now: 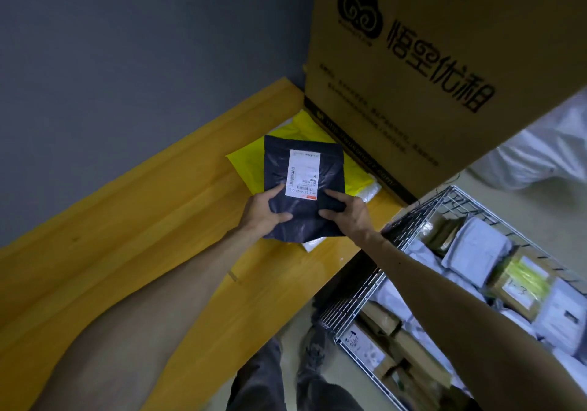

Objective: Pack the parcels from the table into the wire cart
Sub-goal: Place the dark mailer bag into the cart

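A dark poly-mailer parcel (330,169) sits at the middle of the frame, its white shipping label (303,172) facing up, over a yellow mailer (357,174) that lies on the wooden table (95,220). Whether the dark parcel rests on the yellow one or is lifted just clear of it cannot be told. The left hand (265,212) grips the parcel's lower left edge and the right hand (347,212) grips its lower right edge. On each hand two digits are bent inward and pressed onto the top face, the upper ones nearly touching the label's bottom corners, while the remaining fingers are hidden under the parcel. A white padded parcel (370,193) peeks out from beneath the yellow mailer. A large printed cardboard box (428,61) stands on the table's far end at the upper right of the frame, just beside the pile. At the lower right stands the wire cart (397,229), close against the table's edge, already holding white mailers (476,251) and brown boxes (413,350).
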`<move>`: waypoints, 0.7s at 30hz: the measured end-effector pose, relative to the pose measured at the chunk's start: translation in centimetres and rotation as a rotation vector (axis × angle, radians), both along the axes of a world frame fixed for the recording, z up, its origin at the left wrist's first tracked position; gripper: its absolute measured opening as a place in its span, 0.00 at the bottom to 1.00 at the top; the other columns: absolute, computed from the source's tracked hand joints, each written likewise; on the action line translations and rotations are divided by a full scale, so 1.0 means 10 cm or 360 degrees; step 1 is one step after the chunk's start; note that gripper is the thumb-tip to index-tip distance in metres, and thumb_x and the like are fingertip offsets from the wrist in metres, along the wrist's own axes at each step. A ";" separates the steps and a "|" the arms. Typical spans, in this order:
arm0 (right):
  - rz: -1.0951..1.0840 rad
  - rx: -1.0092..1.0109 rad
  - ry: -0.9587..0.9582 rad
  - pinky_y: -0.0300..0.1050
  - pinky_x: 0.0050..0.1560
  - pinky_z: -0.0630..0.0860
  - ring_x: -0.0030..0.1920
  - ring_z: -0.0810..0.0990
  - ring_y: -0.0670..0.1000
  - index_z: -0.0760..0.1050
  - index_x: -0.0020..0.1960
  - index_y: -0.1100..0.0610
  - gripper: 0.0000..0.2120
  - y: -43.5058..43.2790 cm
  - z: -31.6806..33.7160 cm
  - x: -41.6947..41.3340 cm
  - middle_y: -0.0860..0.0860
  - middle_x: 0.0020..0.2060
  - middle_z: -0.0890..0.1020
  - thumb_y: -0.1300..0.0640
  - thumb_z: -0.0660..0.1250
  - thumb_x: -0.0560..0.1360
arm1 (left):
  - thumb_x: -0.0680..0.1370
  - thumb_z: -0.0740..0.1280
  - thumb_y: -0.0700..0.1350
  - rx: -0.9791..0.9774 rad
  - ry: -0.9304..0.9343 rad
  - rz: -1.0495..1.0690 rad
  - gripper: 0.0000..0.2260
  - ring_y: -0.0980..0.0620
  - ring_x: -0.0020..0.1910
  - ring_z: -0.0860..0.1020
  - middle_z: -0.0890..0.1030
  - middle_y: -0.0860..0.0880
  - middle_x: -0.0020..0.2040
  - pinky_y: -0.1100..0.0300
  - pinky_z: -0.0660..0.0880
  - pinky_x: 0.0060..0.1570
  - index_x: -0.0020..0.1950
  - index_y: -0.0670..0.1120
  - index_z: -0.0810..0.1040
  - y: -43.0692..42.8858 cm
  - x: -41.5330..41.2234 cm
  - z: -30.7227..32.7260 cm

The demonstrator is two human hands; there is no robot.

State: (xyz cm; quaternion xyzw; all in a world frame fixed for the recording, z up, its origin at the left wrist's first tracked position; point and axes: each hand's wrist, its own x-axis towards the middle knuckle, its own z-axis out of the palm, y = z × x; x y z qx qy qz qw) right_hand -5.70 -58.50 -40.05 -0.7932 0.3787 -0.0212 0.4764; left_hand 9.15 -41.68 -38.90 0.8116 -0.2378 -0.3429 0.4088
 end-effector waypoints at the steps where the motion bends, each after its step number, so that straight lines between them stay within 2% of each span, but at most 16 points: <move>1: 0.0010 -0.0006 -0.0019 0.42 0.57 0.75 0.58 0.80 0.53 0.77 0.68 0.52 0.27 -0.01 0.09 -0.02 0.55 0.58 0.82 0.56 0.78 0.70 | 0.70 0.78 0.37 -0.0016 0.0008 0.0011 0.36 0.58 0.66 0.72 0.74 0.51 0.70 0.71 0.68 0.58 0.76 0.46 0.69 0.00 -0.02 0.07; 6: 0.0085 -0.0078 -0.0110 0.29 0.52 0.68 0.62 0.78 0.52 0.76 0.69 0.54 0.28 -0.09 0.52 -0.17 0.55 0.61 0.81 0.57 0.78 0.70 | 0.69 0.79 0.38 -0.0112 -0.0045 0.0039 0.37 0.58 0.67 0.71 0.73 0.51 0.71 0.69 0.69 0.61 0.76 0.46 0.68 0.01 -0.18 0.50; 9: 0.0082 -0.0109 -0.0156 0.21 0.46 0.65 0.59 0.77 0.49 0.76 0.69 0.55 0.28 -0.12 0.76 -0.21 0.55 0.60 0.81 0.58 0.78 0.70 | 0.70 0.79 0.37 -0.0165 -0.0118 0.0063 0.36 0.58 0.66 0.72 0.75 0.51 0.69 0.68 0.68 0.63 0.75 0.45 0.69 0.00 -0.23 0.76; 12: 0.0099 -0.0222 -0.0223 0.27 0.48 0.66 0.61 0.79 0.52 0.77 0.68 0.53 0.28 -0.12 1.04 -0.25 0.56 0.60 0.82 0.55 0.78 0.69 | 0.69 0.79 0.37 -0.0225 -0.0208 0.0057 0.36 0.56 0.67 0.74 0.75 0.51 0.69 0.64 0.68 0.67 0.75 0.46 0.70 0.00 -0.29 1.03; 18: 0.0091 -0.0350 -0.0344 0.30 0.52 0.68 0.62 0.78 0.52 0.77 0.68 0.53 0.28 -0.11 1.52 -0.32 0.55 0.62 0.81 0.55 0.78 0.69 | 0.69 0.79 0.37 -0.0337 -0.0280 0.0042 0.36 0.57 0.61 0.77 0.78 0.51 0.66 0.67 0.72 0.61 0.75 0.47 0.70 0.03 -0.32 1.45; 21: 0.0056 -0.0401 -0.0375 0.34 0.56 0.70 0.62 0.78 0.51 0.77 0.68 0.52 0.28 -0.05 1.68 -0.38 0.54 0.62 0.81 0.54 0.78 0.69 | 0.69 0.78 0.36 -0.0398 -0.0281 0.0000 0.35 0.58 0.60 0.76 0.77 0.53 0.63 0.77 0.70 0.53 0.74 0.45 0.70 0.05 -0.33 1.61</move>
